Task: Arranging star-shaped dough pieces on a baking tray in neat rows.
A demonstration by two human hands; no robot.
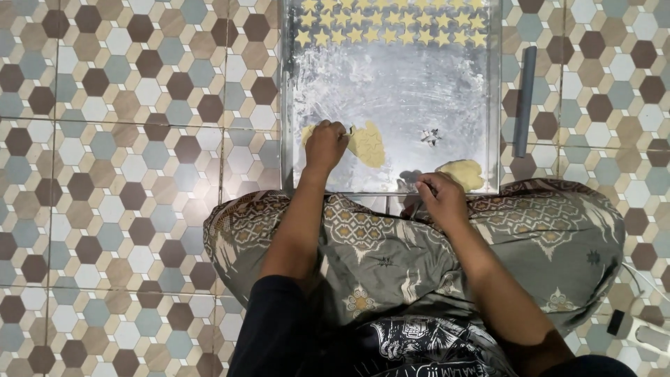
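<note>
A floured metal baking tray lies on the tiled floor in front of my knees. Rows of small star-shaped dough pieces fill its far end. My left hand rests on the tray, fingers curled on the edge of a flat sheet of yellow dough marked with star cut-outs. A small metal star cutter lies loose to the right of the sheet. My right hand sits at the tray's near edge, fingers pinched together; what they hold is hidden. A lump of dough lies just beyond it.
A grey rolling pin lies on the hexagon-patterned floor tiles right of the tray. My crossed legs under patterned cloth fill the foreground. A small dark and white object with a cord sits at the lower right.
</note>
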